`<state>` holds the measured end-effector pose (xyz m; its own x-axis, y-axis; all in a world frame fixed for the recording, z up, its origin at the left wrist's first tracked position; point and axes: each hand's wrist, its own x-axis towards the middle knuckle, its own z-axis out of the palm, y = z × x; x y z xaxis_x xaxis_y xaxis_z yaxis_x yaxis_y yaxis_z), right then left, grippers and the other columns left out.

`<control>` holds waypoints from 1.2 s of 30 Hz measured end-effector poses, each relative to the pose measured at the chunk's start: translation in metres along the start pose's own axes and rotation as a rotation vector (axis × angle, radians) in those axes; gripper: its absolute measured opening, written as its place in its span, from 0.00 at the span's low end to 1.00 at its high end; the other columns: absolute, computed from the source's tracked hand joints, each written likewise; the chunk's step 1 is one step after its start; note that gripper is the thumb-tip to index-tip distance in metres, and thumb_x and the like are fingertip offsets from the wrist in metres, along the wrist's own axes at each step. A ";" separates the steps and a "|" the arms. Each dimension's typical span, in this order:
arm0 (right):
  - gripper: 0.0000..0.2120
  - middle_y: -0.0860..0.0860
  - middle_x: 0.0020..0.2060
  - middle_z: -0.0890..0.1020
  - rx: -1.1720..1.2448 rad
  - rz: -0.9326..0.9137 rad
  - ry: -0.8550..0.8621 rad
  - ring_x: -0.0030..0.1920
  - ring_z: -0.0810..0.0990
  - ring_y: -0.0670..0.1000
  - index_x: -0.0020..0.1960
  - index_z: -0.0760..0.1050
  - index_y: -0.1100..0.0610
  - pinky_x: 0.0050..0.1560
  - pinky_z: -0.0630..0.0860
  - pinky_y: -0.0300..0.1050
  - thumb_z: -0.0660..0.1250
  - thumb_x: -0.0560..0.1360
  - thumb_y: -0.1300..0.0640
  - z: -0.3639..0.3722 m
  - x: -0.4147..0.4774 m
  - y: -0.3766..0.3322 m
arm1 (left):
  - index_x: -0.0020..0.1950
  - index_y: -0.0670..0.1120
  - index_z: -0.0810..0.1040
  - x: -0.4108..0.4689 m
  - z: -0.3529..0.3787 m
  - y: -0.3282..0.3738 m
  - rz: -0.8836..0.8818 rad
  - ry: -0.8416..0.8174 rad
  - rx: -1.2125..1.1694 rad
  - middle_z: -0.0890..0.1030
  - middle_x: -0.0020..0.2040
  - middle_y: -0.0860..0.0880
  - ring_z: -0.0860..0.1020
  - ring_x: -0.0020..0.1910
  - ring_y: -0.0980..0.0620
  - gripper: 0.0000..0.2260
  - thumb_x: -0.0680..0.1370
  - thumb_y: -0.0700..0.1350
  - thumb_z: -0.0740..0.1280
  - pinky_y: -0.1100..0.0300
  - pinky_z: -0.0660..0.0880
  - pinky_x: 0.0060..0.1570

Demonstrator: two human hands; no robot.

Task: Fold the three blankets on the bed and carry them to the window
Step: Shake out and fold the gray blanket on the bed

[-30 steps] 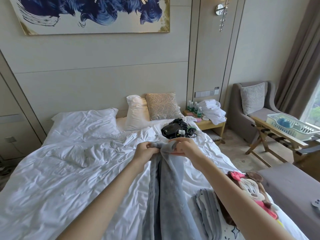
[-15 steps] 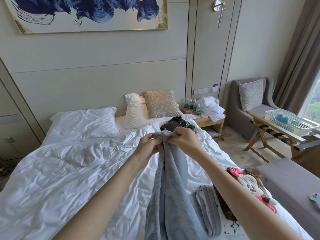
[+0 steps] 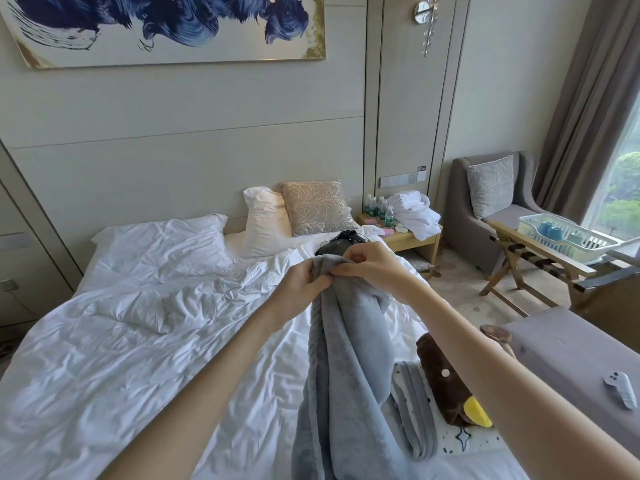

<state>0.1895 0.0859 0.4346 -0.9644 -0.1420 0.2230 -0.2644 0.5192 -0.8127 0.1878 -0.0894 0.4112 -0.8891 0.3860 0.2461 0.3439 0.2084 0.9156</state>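
A grey-blue blanket [image 3: 349, 368] hangs in long folds over the bed [image 3: 104, 358], lifted by its top edge. My left hand [image 3: 304, 284] and my right hand [image 3: 367, 263] pinch that edge side by side, close together, above the white duvet. A second blanket [image 3: 415, 407], grey with a white star-print side, lies at the bed's lower right. On it lies a brown cartoon-print blanket [image 3: 446, 379] with a yellow patch, partly hidden by my right forearm.
Black headset gear [image 3: 341, 242] lies near the pillows. A nightstand [image 3: 412, 239] holds bottles and white robes. An armchair [image 3: 491, 209], a folding luggage rack [image 3: 540, 265] with a dish drainer, and the curtained window [image 3: 620, 188] are at the right. A grey bench [image 3: 575, 358] carries a small controller.
Both hands have lifted the blanket's top edge higher and drawn it nearer. The view has swung left, so my right forearm now covers the cartoon blanket's face.
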 end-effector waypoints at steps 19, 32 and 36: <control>0.10 0.50 0.51 0.70 -0.821 -0.113 0.241 0.52 0.66 0.52 0.42 0.79 0.56 0.54 0.65 0.47 0.69 0.71 0.48 -0.064 -0.120 0.001 | 0.52 0.41 0.76 -0.088 -0.010 0.075 0.009 0.434 0.231 0.79 0.45 0.47 0.76 0.45 0.53 0.10 0.82 0.39 0.55 0.61 0.71 0.45; 0.17 0.50 0.39 0.85 0.727 0.006 0.093 0.40 0.83 0.46 0.51 0.82 0.59 0.37 0.79 0.36 0.77 0.66 0.51 -0.091 -0.295 -0.086 | 0.55 0.37 0.75 -0.266 0.039 0.163 0.021 0.611 0.287 0.73 0.43 0.45 0.71 0.42 0.52 0.13 0.83 0.44 0.55 0.56 0.67 0.43; 0.13 0.54 0.44 0.84 0.851 -0.055 0.044 0.44 0.82 0.49 0.52 0.83 0.60 0.46 0.79 0.40 0.73 0.72 0.54 -0.106 -0.343 -0.117 | 0.51 0.39 0.75 -0.310 0.048 0.205 0.096 0.605 0.325 0.75 0.43 0.48 0.72 0.42 0.54 0.16 0.85 0.48 0.54 0.66 0.67 0.38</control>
<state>0.5509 0.1633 0.5104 -0.9538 -0.1068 0.2808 -0.2382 -0.3004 -0.9236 0.5484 -0.1231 0.5071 -0.8297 -0.1333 0.5420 0.4187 0.4937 0.7622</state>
